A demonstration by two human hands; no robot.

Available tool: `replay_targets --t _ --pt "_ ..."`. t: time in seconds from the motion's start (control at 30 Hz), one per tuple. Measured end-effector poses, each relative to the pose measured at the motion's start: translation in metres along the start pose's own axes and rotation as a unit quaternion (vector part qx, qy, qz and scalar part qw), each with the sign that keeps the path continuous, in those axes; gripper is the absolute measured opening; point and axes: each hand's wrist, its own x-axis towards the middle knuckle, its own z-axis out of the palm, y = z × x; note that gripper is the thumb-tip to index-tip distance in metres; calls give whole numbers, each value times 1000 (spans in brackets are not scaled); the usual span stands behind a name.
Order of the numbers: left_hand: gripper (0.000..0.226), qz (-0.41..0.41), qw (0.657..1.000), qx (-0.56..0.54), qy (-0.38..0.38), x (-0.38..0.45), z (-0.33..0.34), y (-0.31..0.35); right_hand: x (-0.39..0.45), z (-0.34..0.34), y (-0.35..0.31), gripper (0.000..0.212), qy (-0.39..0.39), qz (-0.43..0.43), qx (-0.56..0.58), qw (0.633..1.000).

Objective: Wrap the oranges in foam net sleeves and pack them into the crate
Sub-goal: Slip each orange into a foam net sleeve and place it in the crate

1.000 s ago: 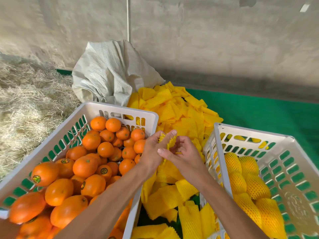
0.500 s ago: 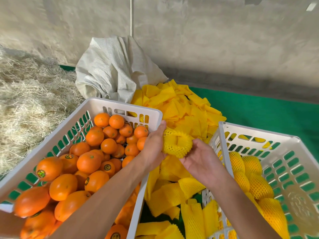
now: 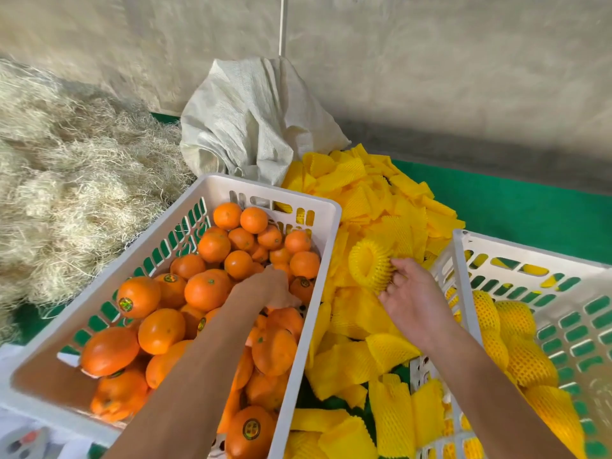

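Bare oranges [image 3: 205, 291] fill the white crate [image 3: 271, 190] on the left. My left hand [image 3: 265, 288] reaches down among them near the crate's right wall; its fingertips are hidden between the fruit. My right hand [image 3: 410, 299] holds a yellow foam net sleeve [image 3: 371, 263], stretched into an open ring, by its lower right edge above the loose sleeve pile [image 3: 381, 193]. The white crate [image 3: 530, 250] on the right holds several oranges wrapped in yellow net [image 3: 486, 313].
A crumpled white woven sack [image 3: 251, 117] lies behind the crates against the grey wall. Dry straw [image 3: 66, 193] is heaped on the left. A green mat [image 3: 530, 207] covers the floor. More flat sleeves [image 3: 390, 422] lie between the crates.
My left hand has let go of the sleeve and moved left and down into the orange crate. My right hand now holds the opened sleeve alone.
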Motion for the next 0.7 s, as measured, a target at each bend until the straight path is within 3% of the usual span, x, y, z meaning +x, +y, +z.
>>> replay_targets --t 0.23,0.3,0.4,0.47,0.57,0.7 --pt "73 -78 986 -44 -138 5 0 6 -1 1 -1 39 5 8 -5 1000" --pt "82 -68 980 -66 -173 6 0 3 -2 2 0 38 -1 10 -2 1000" --pt "75 -32 977 -98 -186 0 -6 -3 -2 2 0 40 -9 7 -3 1000" --pt "74 -4 983 -123 -137 -6 -13 -7 -4 2 -1 41 -11 3 -5 1000" --pt "68 30 983 -181 23 -15 -29 -5 -4 2 -2 42 -2 -4 -9 1000" --pt "70 124 918 -285 248 -22 -36 13 -3 2 1 45 9 -20 -29 999"
